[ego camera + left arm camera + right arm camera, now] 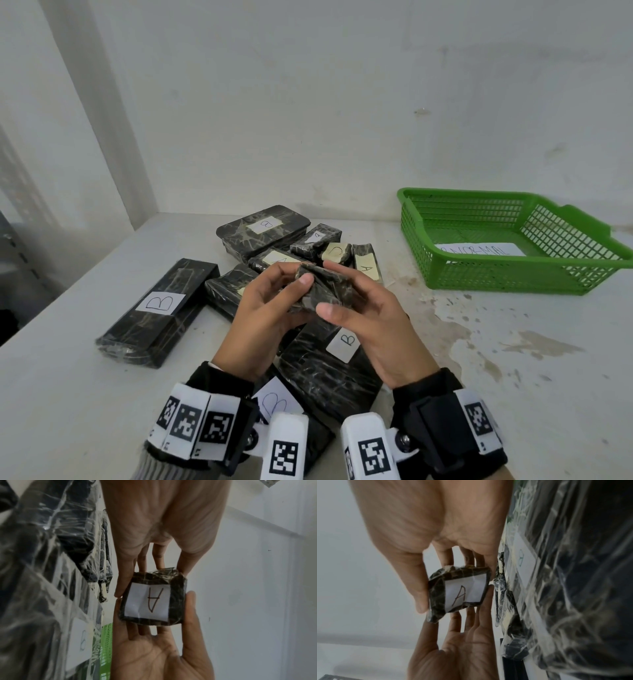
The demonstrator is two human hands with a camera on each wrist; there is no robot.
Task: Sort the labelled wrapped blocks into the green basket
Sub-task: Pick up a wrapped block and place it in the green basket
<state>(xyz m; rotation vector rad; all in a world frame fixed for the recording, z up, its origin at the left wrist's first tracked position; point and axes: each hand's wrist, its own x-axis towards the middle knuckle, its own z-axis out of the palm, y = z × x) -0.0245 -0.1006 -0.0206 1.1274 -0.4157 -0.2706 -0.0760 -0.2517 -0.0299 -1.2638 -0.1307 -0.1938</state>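
A small black wrapped block point(320, 291) is held above the pile between both hands. My left hand point(294, 287) pinches its left side with the thumb on top, and my right hand point(337, 294) grips its right side. The left wrist view shows the block's point(152, 600) white label reading "A", facing my palms. It appears again in the right wrist view point(458, 593). The green basket point(513, 274) stands at the right rear with only a written white paper inside.
Several black wrapped blocks lie on the white table: a long "B" block point(157, 311) at the left, another "B" block point(325, 370) under my hands, a large one point(263, 229) at the back, and small "A" blocks point(368, 267). The wall is close behind.
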